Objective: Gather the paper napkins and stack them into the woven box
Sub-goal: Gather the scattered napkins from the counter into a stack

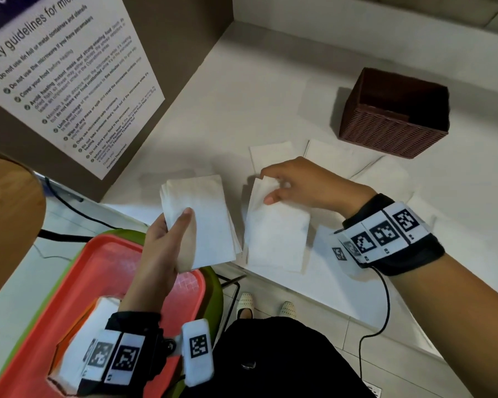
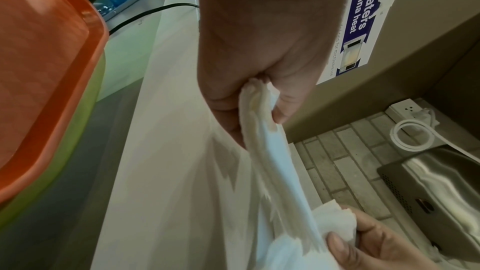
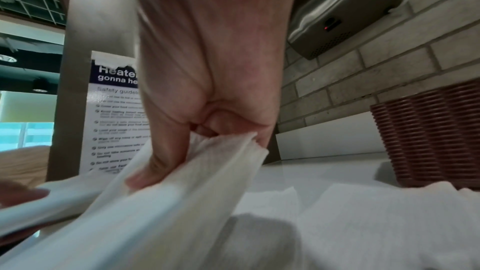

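Observation:
My left hand [image 1: 173,231] grips a stack of white paper napkins [image 1: 202,222] near the counter's front edge, thumb across the top; in the left wrist view the stack [image 2: 270,147] runs out from between thumb and fingers. My right hand [image 1: 282,182] pinches the top end of a second napkin bundle [image 1: 276,234], lifted just above the counter; the right wrist view shows that bundle [image 3: 202,176] under the thumb. More napkins [image 1: 337,156] lie flat on the white counter [image 1: 242,96]. The brown woven box [image 1: 391,116] stands open at the back right, its inside dark.
A brown panel with a safety poster [image 1: 64,81] walls off the left. Below the counter's edge sit stacked orange and green trays [image 1: 92,271] and a wooden stool seat [image 1: 9,214]. A steel appliance [image 2: 441,188] hangs on the brick wall. A black cable [image 1: 385,305] trails from my right wrist.

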Tool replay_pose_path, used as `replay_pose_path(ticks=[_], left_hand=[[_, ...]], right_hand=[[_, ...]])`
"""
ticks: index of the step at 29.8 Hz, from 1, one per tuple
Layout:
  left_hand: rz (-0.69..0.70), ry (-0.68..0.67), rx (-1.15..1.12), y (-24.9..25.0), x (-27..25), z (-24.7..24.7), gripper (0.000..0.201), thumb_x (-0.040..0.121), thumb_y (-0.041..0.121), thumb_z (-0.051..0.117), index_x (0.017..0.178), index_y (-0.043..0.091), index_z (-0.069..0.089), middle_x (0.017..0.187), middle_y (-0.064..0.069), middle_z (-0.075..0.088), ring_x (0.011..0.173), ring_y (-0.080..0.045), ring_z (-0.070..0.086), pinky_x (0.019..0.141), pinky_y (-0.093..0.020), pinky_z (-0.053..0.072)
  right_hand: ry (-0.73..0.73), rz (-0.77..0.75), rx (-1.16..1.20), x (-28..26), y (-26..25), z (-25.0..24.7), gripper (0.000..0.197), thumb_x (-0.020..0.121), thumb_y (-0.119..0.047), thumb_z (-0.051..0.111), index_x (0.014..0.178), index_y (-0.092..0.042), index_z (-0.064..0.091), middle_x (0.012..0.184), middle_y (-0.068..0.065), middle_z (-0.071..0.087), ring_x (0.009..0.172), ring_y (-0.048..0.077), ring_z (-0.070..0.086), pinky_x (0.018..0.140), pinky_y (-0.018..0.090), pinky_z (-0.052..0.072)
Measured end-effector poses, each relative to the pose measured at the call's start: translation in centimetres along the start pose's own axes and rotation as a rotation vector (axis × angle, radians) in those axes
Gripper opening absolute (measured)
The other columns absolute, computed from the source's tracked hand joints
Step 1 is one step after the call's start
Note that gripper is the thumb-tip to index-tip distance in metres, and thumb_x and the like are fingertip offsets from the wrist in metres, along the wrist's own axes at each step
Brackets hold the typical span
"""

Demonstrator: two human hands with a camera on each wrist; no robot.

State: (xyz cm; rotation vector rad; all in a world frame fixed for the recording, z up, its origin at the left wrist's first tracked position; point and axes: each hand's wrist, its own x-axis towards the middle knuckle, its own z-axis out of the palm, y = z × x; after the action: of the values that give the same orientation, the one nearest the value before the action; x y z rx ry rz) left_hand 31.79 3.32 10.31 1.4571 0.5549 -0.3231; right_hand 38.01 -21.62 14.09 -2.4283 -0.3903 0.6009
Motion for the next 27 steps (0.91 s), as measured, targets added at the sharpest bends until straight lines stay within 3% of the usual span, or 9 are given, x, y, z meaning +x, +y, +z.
replay_pose_path(ticks=[3, 5, 10, 11, 14, 20, 23, 25, 27], left_hand=[[0.007, 0.003, 0.009, 0.2, 0.1, 0.4, 0.009, 0.098, 0.030, 0.057, 0.100, 0.024, 0.063, 0.102, -0.005, 0.068, 0.091, -0.024, 0.065, 0.064, -0.036, 0.054], [0.008, 0.010, 0.011, 0.4, 0.2, 0.5, 0.008, 0.098, 0.031, 0.057, 0.098, 0.026, 0.063, 0.102, -0.004, 0.069, 0.092, -0.024, 0.066, 0.066, -0.037, 0.055], [0.032, -0.009, 0.017, 0.5, -0.1, 0.5, 0.012, 0.098, 0.030, 0.057, 0.102, 0.023, 0.065, 0.102, -0.007, 0.071, 0.093, -0.026, 0.068, 0.067, -0.037, 0.056], [0.044, -0.030, 0.022, 0.4, -0.2, 0.5, 0.014, 0.098, 0.030, 0.056, 0.105, 0.021, 0.065, 0.104, -0.007, 0.071, 0.094, -0.025, 0.069, 0.068, -0.035, 0.056], [0.067, -0.071, 0.032, 0.3, 0.0, 0.7, 0.023, 0.098, 0.031, 0.056, 0.114, 0.017, 0.065, 0.107, -0.007, 0.074, 0.098, -0.023, 0.072, 0.070, -0.032, 0.057], [0.081, -0.042, 0.070, 0.5, 1.0, 0.9, 0.028, 0.097, 0.034, 0.057, 0.118, 0.018, 0.065, 0.109, -0.010, 0.072, 0.102, -0.032, 0.069, 0.073, -0.038, 0.055], [0.118, -0.001, 0.085, 1.0, 1.6, 1.4, 0.028, 0.099, 0.030, 0.055, 0.124, 0.018, 0.060, 0.111, -0.007, 0.071, 0.102, -0.029, 0.068, 0.077, -0.038, 0.055], [0.180, 0.045, 0.122, 1.5, 1.9, 1.7, 0.027, 0.100, 0.027, 0.054, 0.126, 0.022, 0.056, 0.112, -0.003, 0.069, 0.103, -0.026, 0.067, 0.079, -0.040, 0.056], [0.274, 0.070, 0.188, 2.2, 1.8, 1.9, 0.024, 0.100, 0.025, 0.052, 0.124, 0.026, 0.054, 0.113, -0.003, 0.068, 0.104, -0.024, 0.066, 0.083, -0.045, 0.057]], right_hand=[[-0.015, -0.007, -0.052, 0.2, -0.4, -2.0, 0.008, 0.084, -0.023, 0.072, 0.091, -0.024, 0.068, 0.077, -0.012, 0.058, 0.074, 0.010, 0.052, 0.071, 0.025, 0.037], [0.033, -0.024, -0.132, 1.2, -0.4, -3.9, 0.015, 0.084, -0.025, 0.071, 0.093, -0.013, 0.066, 0.085, -0.002, 0.063, 0.082, 0.016, 0.055, 0.076, 0.029, 0.039], [-0.051, 0.066, -0.304, 6.3, 0.4, -6.1, 0.021, 0.087, -0.027, 0.069, 0.075, -0.021, 0.053, 0.077, -0.010, 0.052, 0.089, 0.022, 0.051, 0.064, 0.027, 0.035], [-0.075, 0.081, -0.330, 7.2, 0.7, -5.8, 0.014, 0.085, -0.029, 0.071, 0.084, -0.022, 0.058, 0.088, -0.006, 0.058, 0.096, 0.025, 0.053, 0.068, 0.027, 0.038], [-0.163, 0.153, -0.404, 9.1, 2.0, -4.4, 0.067, 0.072, -0.036, 0.081, 0.129, -0.021, 0.049, 0.126, 0.005, 0.052, 0.119, 0.028, 0.049, 0.093, 0.039, 0.038], [-0.142, 0.196, -0.549, 9.8, 2.6, -3.1, 0.080, 0.069, -0.048, 0.079, 0.135, -0.015, 0.049, 0.132, 0.008, 0.043, 0.127, 0.030, 0.035, 0.100, 0.043, 0.031], [-0.079, 0.136, -0.323, 8.3, 1.9, -4.1, 0.063, 0.073, -0.035, 0.080, 0.127, -0.018, 0.052, 0.116, -0.002, 0.056, 0.122, 0.026, 0.045, 0.089, 0.034, 0.033], [0.026, 0.063, -0.190, 6.4, 0.7, -5.2, 0.052, 0.071, -0.027, 0.083, 0.113, -0.016, 0.055, 0.094, -0.011, 0.056, 0.106, 0.023, 0.054, 0.070, 0.023, 0.035], [0.120, -0.020, -0.148, 3.5, -1.1, -6.4, 0.050, 0.068, -0.026, 0.085, 0.108, -0.018, 0.055, 0.092, -0.007, 0.059, 0.088, 0.018, 0.056, 0.064, 0.022, 0.036]])
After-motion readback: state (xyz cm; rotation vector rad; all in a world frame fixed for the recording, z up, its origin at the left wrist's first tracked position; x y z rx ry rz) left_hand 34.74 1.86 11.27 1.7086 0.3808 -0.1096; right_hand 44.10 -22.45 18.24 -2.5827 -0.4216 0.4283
